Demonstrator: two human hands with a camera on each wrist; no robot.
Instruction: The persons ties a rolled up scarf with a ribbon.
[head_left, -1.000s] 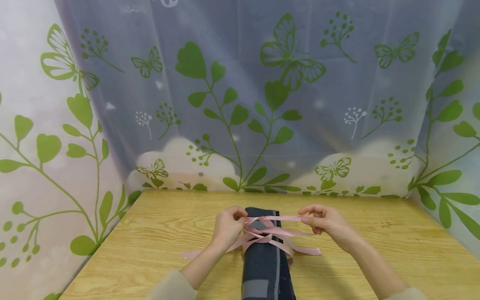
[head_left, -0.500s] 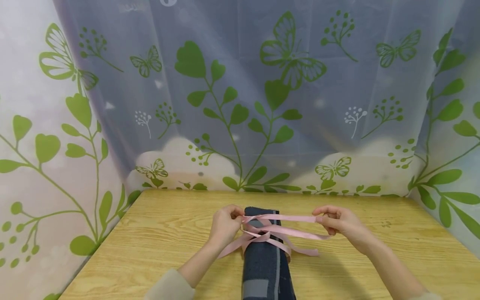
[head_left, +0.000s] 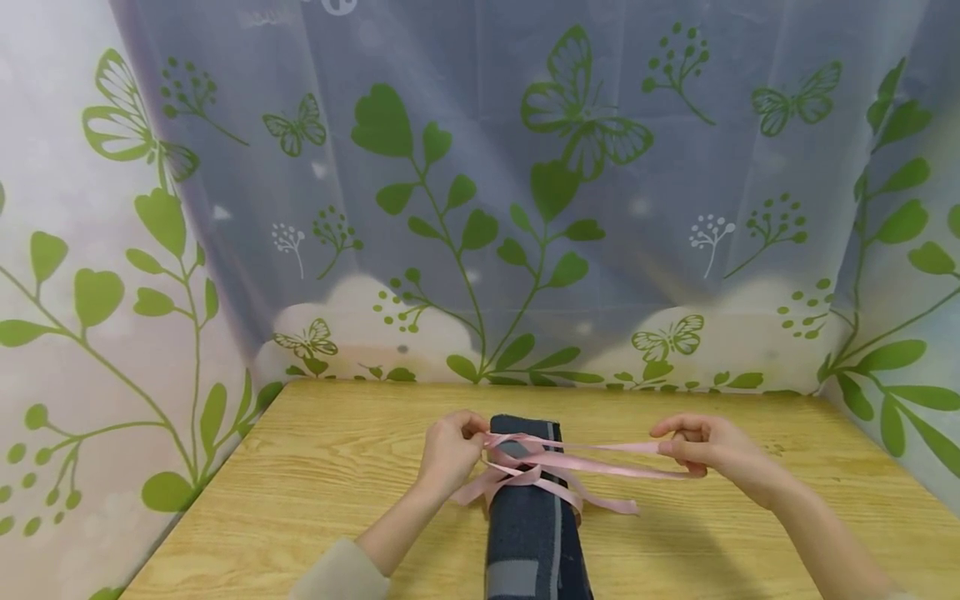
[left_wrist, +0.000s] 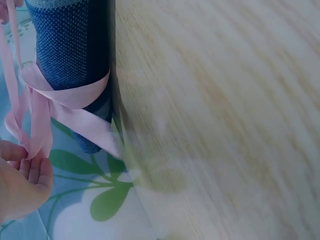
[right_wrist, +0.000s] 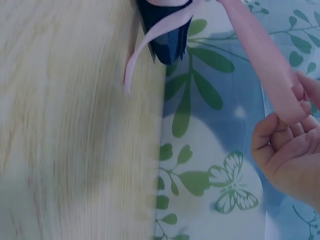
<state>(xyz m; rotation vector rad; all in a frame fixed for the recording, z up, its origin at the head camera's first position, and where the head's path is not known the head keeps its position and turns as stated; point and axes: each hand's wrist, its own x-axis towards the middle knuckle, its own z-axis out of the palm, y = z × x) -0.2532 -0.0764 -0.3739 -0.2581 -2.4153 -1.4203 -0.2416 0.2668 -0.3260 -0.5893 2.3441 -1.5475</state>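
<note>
A rolled dark blue cloth (head_left: 522, 533) with grey stripes lies lengthwise at the middle of the table. Pink ribbon (head_left: 532, 478) wraps round it and crosses on top. At the roll's left side my left hand (head_left: 450, 450) pinches the ribbon close to the crossing; the left wrist view shows the folded ribbon (left_wrist: 41, 132) between thumb and fingers. My right hand (head_left: 712, 450), well out to the right, holds a long ribbon loop whose two strands run back to the roll. In the right wrist view, the ribbon (right_wrist: 260, 55) bends over the fingers.
The wood-grain table (head_left: 337, 450) carries the roll. A loose ribbon tail (head_left: 618, 506) lies to the right of the roll, and another tail (head_left: 471, 490) shows beside the left forearm. A blue-grey curtain (head_left: 480, 208) with green leaves and butterflies stands behind the table.
My right hand has moved to the right, drawing the ribbon loop out longer. My left hand has shifted slightly left, still pinching. The ribbon tail at the left has become shorter.
</note>
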